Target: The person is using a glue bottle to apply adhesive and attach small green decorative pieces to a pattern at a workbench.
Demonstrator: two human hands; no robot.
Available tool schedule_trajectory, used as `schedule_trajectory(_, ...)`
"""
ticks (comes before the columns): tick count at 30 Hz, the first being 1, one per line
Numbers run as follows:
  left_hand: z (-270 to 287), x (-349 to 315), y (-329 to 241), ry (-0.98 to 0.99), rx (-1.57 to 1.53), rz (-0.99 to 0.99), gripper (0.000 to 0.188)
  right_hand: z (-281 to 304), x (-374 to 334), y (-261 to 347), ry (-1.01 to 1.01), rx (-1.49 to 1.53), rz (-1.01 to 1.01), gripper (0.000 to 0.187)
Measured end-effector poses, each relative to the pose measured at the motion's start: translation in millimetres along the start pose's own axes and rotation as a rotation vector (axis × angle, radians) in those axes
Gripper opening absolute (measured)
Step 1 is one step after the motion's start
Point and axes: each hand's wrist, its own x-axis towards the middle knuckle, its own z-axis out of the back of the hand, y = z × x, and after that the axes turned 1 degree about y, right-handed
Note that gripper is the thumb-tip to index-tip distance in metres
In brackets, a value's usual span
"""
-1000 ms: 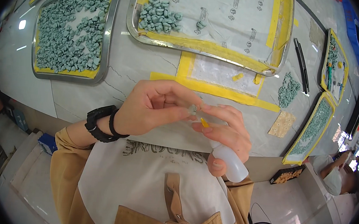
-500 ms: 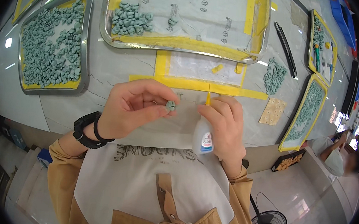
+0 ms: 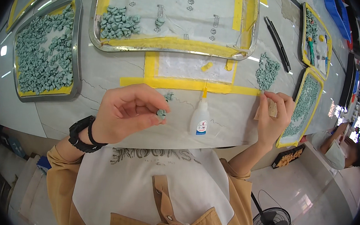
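Observation:
Between the thumb and fingertips of my left hand is a small grey-green stone-like piece. Just beyond those fingertips, another grey-green piece sits on the table. A white squeeze bottle with a yellow nozzle rests between my hands, its tip pointing away from me. Over to the right, my right hand is over a beige patch, thumb and forefinger tips drawn together. Whatever they pinch, if anything, is too small to make out. A pile of small green chips lies just beyond them.
A metal-rimmed tray with a clump of green pieces lies ahead; another full tray is at left. Black pens or tweezers lie at the right, near yellow-edged trays. Yellow tape crosses the table. A person is far right.
My right hand has let go of the squeeze bottle and moved right to the small chips. My left hand still holds its piece. The whole view has shifted slightly.

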Motion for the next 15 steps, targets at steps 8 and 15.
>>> schedule_trajectory(8,1,-1,-1,-0.013,-0.001,0.033,0.027,-3,5,1,0.055,-0.045,0.046,0.013)
schedule_trajectory(15,-8,1,-5,0.087,0.143,0.215,0.035,7,8,46,0.058,0.076,0.156,0.014)
